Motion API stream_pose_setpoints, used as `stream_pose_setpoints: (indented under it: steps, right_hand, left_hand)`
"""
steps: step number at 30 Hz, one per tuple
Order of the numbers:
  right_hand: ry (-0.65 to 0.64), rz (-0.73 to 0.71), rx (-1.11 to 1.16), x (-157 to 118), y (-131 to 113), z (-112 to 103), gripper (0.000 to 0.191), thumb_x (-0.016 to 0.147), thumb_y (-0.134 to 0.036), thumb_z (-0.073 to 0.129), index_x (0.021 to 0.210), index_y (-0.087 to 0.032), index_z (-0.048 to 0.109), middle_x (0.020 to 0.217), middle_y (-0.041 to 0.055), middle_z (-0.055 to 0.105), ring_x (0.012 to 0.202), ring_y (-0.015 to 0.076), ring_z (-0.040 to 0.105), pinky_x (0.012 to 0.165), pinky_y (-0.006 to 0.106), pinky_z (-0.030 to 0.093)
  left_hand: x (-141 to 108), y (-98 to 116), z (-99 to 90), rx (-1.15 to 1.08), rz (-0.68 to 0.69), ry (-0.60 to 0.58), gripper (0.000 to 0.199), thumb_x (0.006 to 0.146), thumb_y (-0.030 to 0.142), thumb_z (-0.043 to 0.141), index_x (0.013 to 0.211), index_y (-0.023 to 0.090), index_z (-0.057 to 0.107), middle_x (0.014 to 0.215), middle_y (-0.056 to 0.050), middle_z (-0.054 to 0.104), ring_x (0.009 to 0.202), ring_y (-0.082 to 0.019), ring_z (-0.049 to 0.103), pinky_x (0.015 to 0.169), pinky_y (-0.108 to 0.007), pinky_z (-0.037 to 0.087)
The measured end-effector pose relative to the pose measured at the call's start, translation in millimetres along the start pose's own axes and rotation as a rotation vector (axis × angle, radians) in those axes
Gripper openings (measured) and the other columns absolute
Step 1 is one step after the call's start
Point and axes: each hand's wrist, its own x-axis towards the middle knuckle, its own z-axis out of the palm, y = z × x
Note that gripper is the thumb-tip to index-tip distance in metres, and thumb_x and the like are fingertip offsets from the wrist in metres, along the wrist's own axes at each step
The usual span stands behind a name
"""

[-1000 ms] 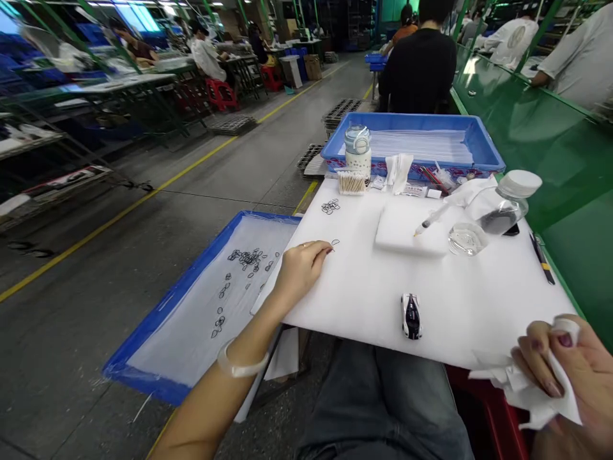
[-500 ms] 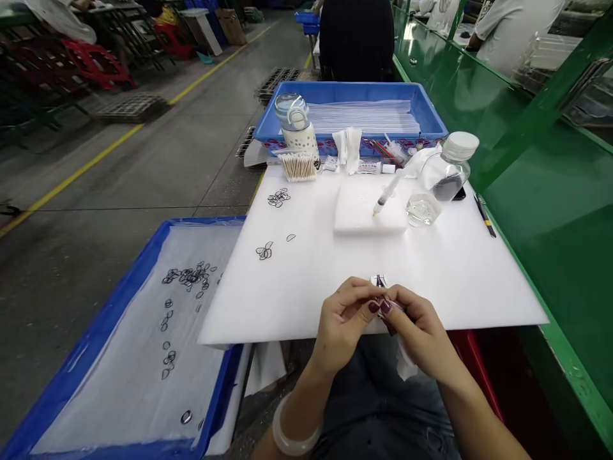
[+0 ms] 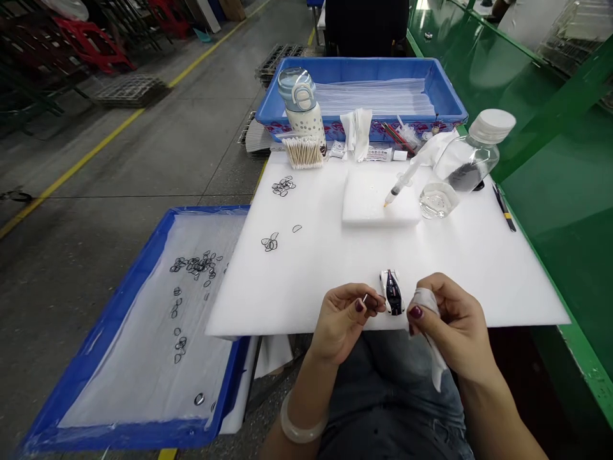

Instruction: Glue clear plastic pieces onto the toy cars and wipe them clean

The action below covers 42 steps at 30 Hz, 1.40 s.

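A small white toy car (image 3: 393, 291) with a dark top lies near the front edge of the white foam board (image 3: 335, 255). My left hand (image 3: 345, 316) pinches a tiny thin ring piece (image 3: 365, 298) just left of the car. My right hand (image 3: 450, 326) is closed on a white cloth (image 3: 431, 338), just right of the car. Loose black rings lie on the board in a small cluster (image 3: 271, 243) and a second cluster (image 3: 283, 186). Several more rings (image 3: 194, 265) lie in the blue tray (image 3: 143, 255) at the left.
A foam pad (image 3: 378, 204) with a syringe (image 3: 402, 185), a small glass dish (image 3: 435, 201), a clear bottle (image 3: 474, 150), cotton swabs (image 3: 304, 153) and a water bottle (image 3: 301, 105) stand at the back. Behind is a blue bin (image 3: 440, 89) with sheets. A green bench (image 3: 550, 191) runs along the right.
My left hand came back from the rings with a small piece. Both hands met over the car, then parted; the car now lies uncovered between them.
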Motion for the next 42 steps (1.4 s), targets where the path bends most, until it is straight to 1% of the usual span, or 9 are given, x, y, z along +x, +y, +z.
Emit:
stream_pose_setpoints:
  steps: [2,4,6,10,15,20,28,34,42]
  right_hand:
    - [0.065,-0.199,-0.224,2,-3,5,0.01,0.086,-0.028,0.073,0.083,-0.021,0.066,0.058,-0.0025,0.059,0.049,0.0099,0.05,0.044,0.022,0.04]
    - [0.071,-0.429,-0.414,6,-5,12,0.003,0.087,-0.02,0.07,0.09,-0.022,0.07,0.066,-0.0002,0.064,0.053,0.0108,0.056,0.047,0.023,0.045]
    - [0.046,-0.614,-0.564,9,-5,20,0.019,0.09,-0.013,0.062,0.104,-0.023,0.071,0.078,0.0027,0.067,0.062,0.0119,0.062,0.052,0.023,0.05]
    - [0.045,-0.788,-0.827,11,-6,28,0.026,0.091,-0.011,0.058,0.112,-0.02,0.068,0.086,0.0047,0.063,0.063,0.0104,0.059,0.052,0.023,0.049]
    - [-0.169,-0.781,-1.027,5,-24,13,0.02,0.091,-0.014,0.056,0.109,-0.016,0.065,0.078,0.0028,0.059,0.058,0.01,0.05,0.048,0.025,0.042]
    - [-0.022,-0.792,-1.056,5,-30,5,0.022,0.091,-0.013,0.059,0.112,-0.019,0.064,0.082,0.003,0.059,0.06,0.0088,0.051,0.051,0.024,0.042]
    - [-0.224,-0.767,-1.081,4,-35,13,0.019,0.095,-0.015,0.052,0.103,-0.013,0.068,0.075,0.0024,0.057,0.056,0.0106,0.048,0.048,0.027,0.038]
    - [-0.041,-0.782,-1.102,2,-39,1,0.016,0.093,-0.014,0.058,0.105,-0.017,0.068,0.08,0.0016,0.057,0.059,0.008,0.048,0.051,0.023,0.038]
    - [-0.145,-0.772,-1.056,2,-29,13,0.017,0.096,-0.015,0.052,0.103,-0.013,0.068,0.076,0.0022,0.056,0.056,0.0095,0.045,0.049,0.024,0.038]
  left_hand:
    - [0,0,0.2,-0.002,-0.012,0.011,0.037,0.057,0.051,0.091,0.075,0.021,0.078,0.07,-0.005,0.075,0.065,-0.017,0.07,0.057,-0.026,0.057]
    - [0,-1,0.9,-0.012,-0.015,0.02,0.038,0.055,0.052,0.092,0.074,0.021,0.078,0.068,-0.004,0.075,0.062,-0.016,0.069,0.055,-0.025,0.056]
    - [-1,-2,1.8,-0.027,-0.011,0.031,0.036,0.054,0.05,0.093,0.071,0.022,0.077,0.064,-0.002,0.073,0.057,-0.014,0.067,0.054,-0.024,0.055]
    - [-2,-3,2.8,-0.064,0.006,0.053,0.026,0.058,0.042,0.093,0.067,0.023,0.077,0.064,0.001,0.073,0.058,-0.01,0.065,0.061,-0.022,0.057]
    - [-3,-3,3.0,-0.083,0.005,0.022,0.024,0.058,0.041,0.093,0.068,0.025,0.079,0.066,0.0,0.075,0.058,-0.01,0.066,0.06,-0.021,0.056]
    - [-3,-5,0.1,-0.07,0.014,-0.01,0.025,0.059,0.043,0.092,0.072,0.026,0.079,0.064,0.0,0.074,0.058,-0.012,0.066,0.059,-0.024,0.057]
    - [-4,-4,-1.1,-0.065,0.043,0.015,0.024,0.059,0.038,0.093,0.071,0.023,0.079,0.069,-0.002,0.076,0.061,-0.012,0.068,0.059,-0.023,0.058]
    - [-3,-1,6.1,-0.103,0.056,0.012,0.022,0.056,0.036,0.095,0.068,0.025,0.079,0.065,0.0,0.076,0.057,-0.011,0.068,0.057,-0.019,0.059]
    - [-3,-2,8.1,-0.113,0.075,0.036,0.02,0.058,0.032,0.094,0.068,0.024,0.08,0.067,-0.001,0.077,0.059,-0.01,0.07,0.06,-0.016,0.059]
